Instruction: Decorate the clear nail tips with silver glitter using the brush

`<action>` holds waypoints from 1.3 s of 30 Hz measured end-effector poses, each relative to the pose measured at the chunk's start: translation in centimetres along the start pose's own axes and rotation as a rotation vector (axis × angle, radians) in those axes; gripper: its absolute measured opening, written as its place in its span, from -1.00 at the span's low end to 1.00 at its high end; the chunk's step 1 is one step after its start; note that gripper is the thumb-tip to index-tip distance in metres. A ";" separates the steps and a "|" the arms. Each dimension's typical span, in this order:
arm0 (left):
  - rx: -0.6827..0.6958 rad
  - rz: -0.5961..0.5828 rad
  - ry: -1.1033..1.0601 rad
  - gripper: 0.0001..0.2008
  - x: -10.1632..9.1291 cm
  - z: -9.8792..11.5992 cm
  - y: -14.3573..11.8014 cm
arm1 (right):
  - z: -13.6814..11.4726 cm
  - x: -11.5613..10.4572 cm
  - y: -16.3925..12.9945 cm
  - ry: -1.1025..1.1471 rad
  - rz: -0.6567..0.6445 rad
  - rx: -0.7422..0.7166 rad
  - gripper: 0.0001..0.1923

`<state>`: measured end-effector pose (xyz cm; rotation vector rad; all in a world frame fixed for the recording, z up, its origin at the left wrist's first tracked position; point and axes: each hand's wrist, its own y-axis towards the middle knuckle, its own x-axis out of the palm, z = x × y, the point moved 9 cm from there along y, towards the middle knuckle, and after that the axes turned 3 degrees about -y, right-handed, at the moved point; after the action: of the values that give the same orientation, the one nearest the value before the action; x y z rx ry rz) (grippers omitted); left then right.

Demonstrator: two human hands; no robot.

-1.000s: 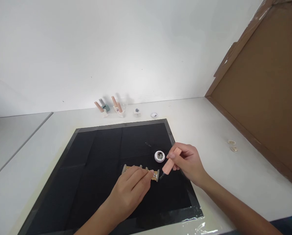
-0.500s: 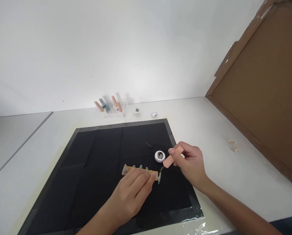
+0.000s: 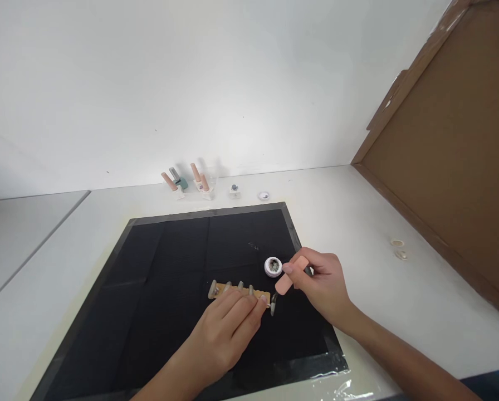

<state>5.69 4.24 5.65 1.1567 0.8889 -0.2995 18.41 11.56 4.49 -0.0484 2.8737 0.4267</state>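
My left hand (image 3: 226, 328) is closed on a yellowish strip-shaped stand (image 3: 221, 288) that carries several greyish false nails. Its fingers cover part of the strip. One false nail (image 3: 272, 309) juts out at the strip's right end. Pinched in my right hand (image 3: 324, 284) is a nail polish brush with a flat peach-coloured cap (image 3: 292, 276) as its handle; its dark bristle end points down and meets that nail's upper part. Just beyond the brush, a small round white pot (image 3: 273, 267) with silvery, flaky contents stands uncovered.
A black mat (image 3: 170, 250) is taped to the white table. Along the wall stand several nail polish bottles (image 3: 177, 181), a small clear-sided bottle (image 3: 234, 192) and a small white lid (image 3: 263, 196). Two small pale round items (image 3: 401, 255) lie right, by a cardboard panel (image 3: 454, 156).
My right hand has tilted and lowered the brush slightly, bringing its bristles down onto the end nail. My left hand and the stand have stayed in place.
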 end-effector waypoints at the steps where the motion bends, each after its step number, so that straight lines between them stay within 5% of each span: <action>1: 0.001 -0.001 -0.004 -0.83 0.0 0.0 0.0 | 0.0 -0.3 0.1 -0.014 0.028 0.004 -0.65; 7: -0.002 0.014 0.004 -0.83 0.0 -0.1 0.0 | 0.0 -1.4 0.2 0.005 0.085 -0.003 -0.63; 15: -0.082 0.037 -0.022 -0.86 -0.1 -0.7 -0.1 | -0.3 1.3 -0.4 0.091 -0.219 -0.073 -0.67; 22: -0.105 0.044 -0.088 -0.85 0.1 -0.9 -0.2 | 0.0 -0.9 0.2 0.042 0.031 -0.017 -0.67; 30: -0.092 0.017 -0.041 -0.85 0.3 -0.8 -0.3 | -0.2 1.6 -0.5 0.137 -0.255 -0.069 -0.71; 36: -0.093 0.022 -0.047 -0.86 0.2 -0.8 -0.3 | -0.1 -0.1 0.0 0.072 -0.049 -0.047 -0.68; 39: -0.084 0.020 -0.041 -0.86 0.2 -0.7 -0.2 | -0.3 0.7 -0.2 0.109 -0.152 -0.083 -0.69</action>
<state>5.38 4.84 5.29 1.0778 0.8461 -0.2663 17.66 11.31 4.53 -0.3120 2.9300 0.5281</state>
